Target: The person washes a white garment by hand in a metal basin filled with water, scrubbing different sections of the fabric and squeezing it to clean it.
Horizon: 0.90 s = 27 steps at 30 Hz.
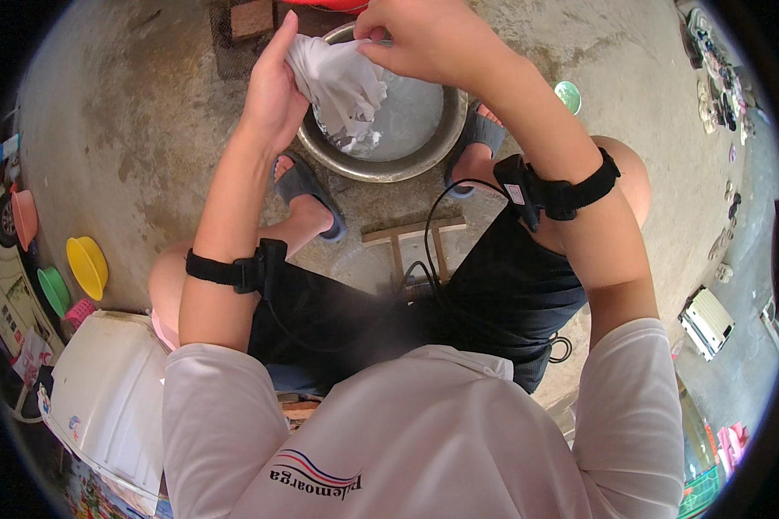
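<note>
A wet white cloth (341, 74) hangs bunched between my two hands, above a round metal basin (389, 174). My left hand (276, 91) holds the cloth's left side, thumb pointing up. At the upper right edge, my right hand (422, 39) pinches the cloth between thumb and fingertips. Cloudy water (412, 120) fills the basin, and white suds (363, 141) lie just below the cloth. The basin's far rim is partly hidden behind the cloth and my right hand.
My sandalled feet flank the basin. A red container (324, 5) and a brick (252, 19) are beyond it. A small green bowl (567, 97) sits to the right. Yellow (87, 267) and green (53, 290) basins stand left, near a white appliance (107, 396). Cables hang from my arm straps.
</note>
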Motion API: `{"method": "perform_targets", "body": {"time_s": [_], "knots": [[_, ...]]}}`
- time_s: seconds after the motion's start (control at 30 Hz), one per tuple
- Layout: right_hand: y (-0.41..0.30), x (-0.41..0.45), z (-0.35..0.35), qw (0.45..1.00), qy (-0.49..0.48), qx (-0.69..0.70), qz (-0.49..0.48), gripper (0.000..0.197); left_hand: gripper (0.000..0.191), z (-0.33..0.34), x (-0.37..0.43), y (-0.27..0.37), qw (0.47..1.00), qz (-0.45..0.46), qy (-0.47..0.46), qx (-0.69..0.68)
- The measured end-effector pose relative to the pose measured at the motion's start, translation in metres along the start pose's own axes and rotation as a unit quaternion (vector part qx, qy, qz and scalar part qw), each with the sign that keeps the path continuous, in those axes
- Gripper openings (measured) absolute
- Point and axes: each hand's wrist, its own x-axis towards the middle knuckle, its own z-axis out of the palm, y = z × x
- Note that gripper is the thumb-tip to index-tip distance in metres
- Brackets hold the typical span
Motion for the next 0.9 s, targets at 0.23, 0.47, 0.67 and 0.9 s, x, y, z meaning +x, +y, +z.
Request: {"method": "perform_targets", "body": {"time_s": [0.23,0.47,0.67,0.9], "knots": [[0.003,0.001,0.010,0.999,0.006,-0.050,0.008,0.015,0.054,0.008,-0.002,0.001,1.000,-0.001,-0.018,0.002],[0.004,0.002,0.003,0.999,-0.023,-0.045,0.011,0.012,0.055,0.009,-0.003,0.001,1.000,0.004,-0.024,0.007],[0.009,0.001,-0.003,1.000,-0.010,-0.002,-0.007,0.011,0.055,0.006,-0.001,0.001,0.999,0.008,-0.037,-0.001],[0.011,0.002,-0.005,1.000,-0.022,0.001,0.005,0.011,0.054,0.006,-0.001,0.002,1.000,0.011,-0.019,-0.006]]}}
